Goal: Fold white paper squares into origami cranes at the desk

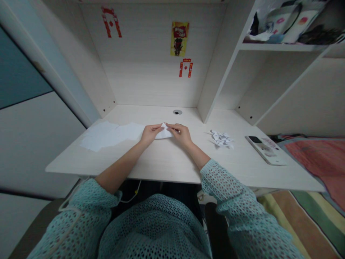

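Head view: a wood-grain white desk [121, 165] carries all items. Loose white paper sheets [107, 136] lie flat at the left; a crumpled paper heap [221, 139] sits to the right, with a smartphone [265, 150] further right near the desk edge. At centre, a folded white paper [164, 132] sits low over the desktop, held between the left hand [151, 133] and right hand [181, 135]. Each hand's fingers and thumb appear clamped on it, though the dim view hides exact finger placement.

a small sheet of white paper [163, 132], folded into a pointed, roughly triangular shape, lies flat on the pale wood-grain worktop [167, 162], pinched at its edges between the left hand [151, 133] and right hand [181, 135].
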Action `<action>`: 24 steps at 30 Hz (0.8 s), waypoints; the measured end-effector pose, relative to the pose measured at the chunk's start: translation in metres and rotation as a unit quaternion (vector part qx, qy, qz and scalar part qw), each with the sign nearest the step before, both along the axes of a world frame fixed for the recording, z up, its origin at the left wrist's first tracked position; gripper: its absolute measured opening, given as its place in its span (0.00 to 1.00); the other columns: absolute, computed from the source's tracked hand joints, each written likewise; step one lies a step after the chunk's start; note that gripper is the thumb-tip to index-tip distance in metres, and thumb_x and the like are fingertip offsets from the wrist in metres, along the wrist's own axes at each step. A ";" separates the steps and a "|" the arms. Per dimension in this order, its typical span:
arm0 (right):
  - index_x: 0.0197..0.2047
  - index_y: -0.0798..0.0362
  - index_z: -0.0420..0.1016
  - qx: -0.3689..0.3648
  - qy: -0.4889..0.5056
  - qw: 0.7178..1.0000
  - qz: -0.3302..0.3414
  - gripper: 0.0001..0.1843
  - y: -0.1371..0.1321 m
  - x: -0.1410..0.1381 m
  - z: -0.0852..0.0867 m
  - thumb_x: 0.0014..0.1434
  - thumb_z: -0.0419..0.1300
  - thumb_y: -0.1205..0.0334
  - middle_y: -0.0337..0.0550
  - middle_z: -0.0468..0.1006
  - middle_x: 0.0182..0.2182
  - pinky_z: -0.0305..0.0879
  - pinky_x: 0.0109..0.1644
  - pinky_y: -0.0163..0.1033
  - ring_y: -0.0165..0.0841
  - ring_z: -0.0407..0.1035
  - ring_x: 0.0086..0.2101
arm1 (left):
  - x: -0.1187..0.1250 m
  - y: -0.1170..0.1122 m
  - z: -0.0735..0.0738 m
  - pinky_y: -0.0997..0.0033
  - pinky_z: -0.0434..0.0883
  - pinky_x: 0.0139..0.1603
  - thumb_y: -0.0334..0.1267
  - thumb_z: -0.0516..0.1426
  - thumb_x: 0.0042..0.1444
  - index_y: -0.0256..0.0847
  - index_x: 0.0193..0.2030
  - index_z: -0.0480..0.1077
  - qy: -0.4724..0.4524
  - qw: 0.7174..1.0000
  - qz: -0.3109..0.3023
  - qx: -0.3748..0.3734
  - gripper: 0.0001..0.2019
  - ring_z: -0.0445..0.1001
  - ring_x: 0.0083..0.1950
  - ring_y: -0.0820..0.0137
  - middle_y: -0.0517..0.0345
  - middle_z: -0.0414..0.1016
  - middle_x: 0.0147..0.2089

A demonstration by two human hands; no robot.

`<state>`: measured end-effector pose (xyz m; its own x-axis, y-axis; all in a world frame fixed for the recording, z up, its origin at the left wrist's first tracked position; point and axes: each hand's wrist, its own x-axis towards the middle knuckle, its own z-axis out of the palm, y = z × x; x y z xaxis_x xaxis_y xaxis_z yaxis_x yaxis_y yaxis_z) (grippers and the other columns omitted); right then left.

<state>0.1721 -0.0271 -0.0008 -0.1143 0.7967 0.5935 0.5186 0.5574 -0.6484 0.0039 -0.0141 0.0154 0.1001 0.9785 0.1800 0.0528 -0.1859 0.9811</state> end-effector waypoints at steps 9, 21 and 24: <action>0.48 0.46 0.75 0.012 -0.011 1.000 0.004 0.16 -0.001 0.001 0.001 0.59 0.54 0.55 0.42 0.76 0.29 0.59 0.35 0.38 0.33 0.66 0.29 | -0.002 0.002 -0.004 0.64 0.69 0.47 0.41 0.63 0.44 0.38 0.41 0.76 0.018 1.000 -0.005 0.024 0.16 0.73 0.44 0.63 0.53 0.78 0.44; 0.47 0.46 0.76 0.017 -0.021 1.000 -0.002 0.14 0.001 0.001 -0.002 0.59 0.55 0.57 0.43 0.78 0.32 0.60 0.38 0.38 0.34 0.68 0.33 | -0.005 0.017 -0.020 0.65 0.68 0.45 0.48 0.65 0.39 0.37 0.39 0.77 -0.003 1.000 -0.024 -0.016 0.21 0.74 0.40 0.63 0.49 0.78 0.42; 0.46 0.47 0.76 0.013 -0.031 0.999 -0.007 0.14 0.001 0.001 -0.002 0.59 0.55 0.57 0.42 0.78 0.31 0.60 0.38 0.37 0.33 0.68 0.32 | -0.005 0.016 -0.020 0.64 0.68 0.46 0.48 0.65 0.39 0.36 0.39 0.77 0.013 1.000 -0.018 -0.003 0.21 0.74 0.41 0.63 0.49 0.78 0.42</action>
